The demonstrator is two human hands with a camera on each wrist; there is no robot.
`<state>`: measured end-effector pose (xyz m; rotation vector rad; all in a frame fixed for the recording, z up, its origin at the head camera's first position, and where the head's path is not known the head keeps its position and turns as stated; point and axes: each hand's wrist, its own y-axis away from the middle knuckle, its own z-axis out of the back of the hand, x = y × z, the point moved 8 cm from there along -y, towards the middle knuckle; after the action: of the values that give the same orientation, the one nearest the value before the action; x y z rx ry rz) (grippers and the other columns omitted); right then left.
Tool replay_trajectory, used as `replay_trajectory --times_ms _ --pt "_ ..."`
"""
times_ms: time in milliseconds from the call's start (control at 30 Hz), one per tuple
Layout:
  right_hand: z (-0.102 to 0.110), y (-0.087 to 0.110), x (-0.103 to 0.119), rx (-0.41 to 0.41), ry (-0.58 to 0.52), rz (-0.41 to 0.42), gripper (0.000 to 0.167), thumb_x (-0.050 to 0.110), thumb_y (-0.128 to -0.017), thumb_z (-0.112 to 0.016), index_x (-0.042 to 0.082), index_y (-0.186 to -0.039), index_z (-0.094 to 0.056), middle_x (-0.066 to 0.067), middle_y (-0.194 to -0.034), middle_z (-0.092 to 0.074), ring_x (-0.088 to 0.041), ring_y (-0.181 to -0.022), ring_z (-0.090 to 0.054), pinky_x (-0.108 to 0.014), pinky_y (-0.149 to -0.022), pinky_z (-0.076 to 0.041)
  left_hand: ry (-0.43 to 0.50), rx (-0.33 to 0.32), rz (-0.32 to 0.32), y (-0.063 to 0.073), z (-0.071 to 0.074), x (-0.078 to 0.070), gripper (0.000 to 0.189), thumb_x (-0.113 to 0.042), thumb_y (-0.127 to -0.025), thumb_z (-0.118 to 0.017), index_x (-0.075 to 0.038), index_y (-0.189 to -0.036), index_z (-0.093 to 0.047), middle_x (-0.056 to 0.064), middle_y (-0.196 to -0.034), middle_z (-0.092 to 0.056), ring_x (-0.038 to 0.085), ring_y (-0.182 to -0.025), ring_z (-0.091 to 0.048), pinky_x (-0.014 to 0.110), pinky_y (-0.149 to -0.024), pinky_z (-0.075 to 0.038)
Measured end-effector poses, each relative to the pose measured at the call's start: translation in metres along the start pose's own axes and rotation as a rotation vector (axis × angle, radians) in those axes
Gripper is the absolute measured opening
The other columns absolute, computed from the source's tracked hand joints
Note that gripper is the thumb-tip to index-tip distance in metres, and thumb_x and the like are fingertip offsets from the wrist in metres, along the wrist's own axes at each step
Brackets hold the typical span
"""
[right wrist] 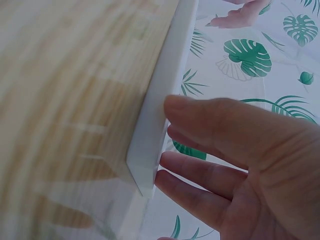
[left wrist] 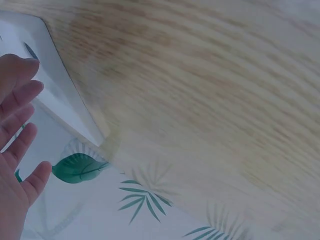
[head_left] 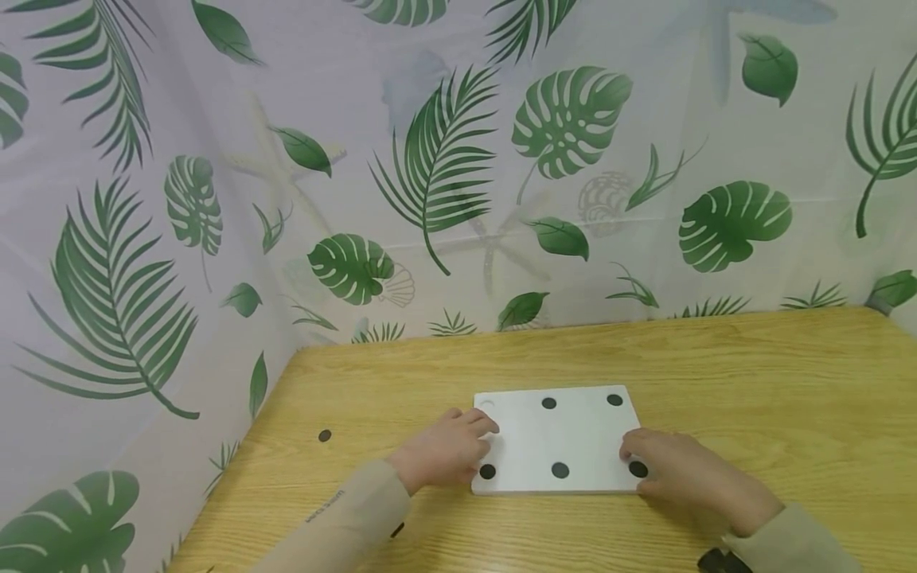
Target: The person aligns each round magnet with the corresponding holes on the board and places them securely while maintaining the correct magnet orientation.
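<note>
A white rectangular board with black round spots lies flat on the wooden table. Near its far left corner is a pale round mark with no black spot. At the board's left end my left hand reaches over the edge; the left wrist view shows its fingers spread and loose. My right hand is at the right end, beside the black spot in the near corner. In the right wrist view, its extended thumb and fingers touch the board's edge. Neither hand curls round the board.
One loose dark disc lies on the wooden table, left of the board. A small dark piece shows beside the left sleeve. Leaf-printed cloth hangs behind the table and along its left side.
</note>
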<state>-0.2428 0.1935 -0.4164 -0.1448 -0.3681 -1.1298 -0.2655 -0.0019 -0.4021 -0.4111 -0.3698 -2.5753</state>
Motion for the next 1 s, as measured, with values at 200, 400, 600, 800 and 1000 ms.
replay_trajectory --times_ms 200,400,600,800,1000 --pt "0.002 0.001 0.002 -0.015 0.005 0.02 0.028 0.011 -0.065 -0.075 0.008 -0.088 -0.059 0.0 -0.089 -0.057 -0.012 -0.074 -0.051 -0.035 -0.068 -0.044 -0.002 -0.05 0.036 0.006 -0.001 0.014 0.006 -0.016 -0.079 -0.058 -0.016 -0.076 -0.064 -0.002 -0.12 -0.048 0.016 -0.112 -0.04 0.033 -0.084 -0.038" --pt "0.002 0.002 0.003 -0.017 0.008 0.025 0.028 0.011 -0.065 -0.075 0.008 -0.088 -0.059 0.001 -0.089 -0.057 -0.011 -0.074 -0.05 -0.035 -0.068 -0.044 0.013 -0.054 0.082 0.015 -0.005 0.029 0.004 -0.016 -0.077 -0.059 -0.016 -0.076 -0.063 0.001 -0.121 -0.048 0.018 -0.112 -0.041 0.036 -0.083 -0.039" --pt "0.002 0.001 0.002 -0.009 -0.003 0.012 0.028 0.011 -0.065 -0.075 0.008 -0.088 -0.059 0.002 -0.089 -0.057 -0.011 -0.074 -0.05 -0.034 -0.067 -0.044 0.052 -0.047 0.142 0.024 -0.017 0.045 0.006 -0.015 -0.076 -0.062 -0.015 -0.081 -0.065 0.003 -0.123 -0.048 0.02 -0.113 -0.041 0.038 -0.084 -0.039" --pt "0.001 0.001 0.001 -0.014 0.001 0.018 0.028 0.011 -0.065 -0.075 0.008 -0.088 -0.059 0.002 -0.088 -0.056 -0.01 -0.072 -0.048 -0.033 -0.066 -0.044 0.072 -0.055 0.207 0.035 -0.029 0.064 0.004 -0.014 -0.076 -0.063 -0.014 -0.079 -0.065 0.004 -0.122 -0.048 0.021 -0.112 -0.041 0.041 -0.084 -0.039" --pt "0.001 0.002 0.001 -0.018 -0.001 0.024 0.028 0.01 -0.065 -0.075 0.008 -0.087 -0.059 0.003 -0.086 -0.055 -0.009 -0.07 -0.046 -0.032 -0.065 -0.043 0.128 -0.031 0.267 0.05 -0.04 0.08 0.002 -0.013 -0.076 -0.063 -0.014 -0.078 -0.063 0.005 -0.123 -0.046 0.023 -0.113 -0.039 0.043 -0.083 -0.039"
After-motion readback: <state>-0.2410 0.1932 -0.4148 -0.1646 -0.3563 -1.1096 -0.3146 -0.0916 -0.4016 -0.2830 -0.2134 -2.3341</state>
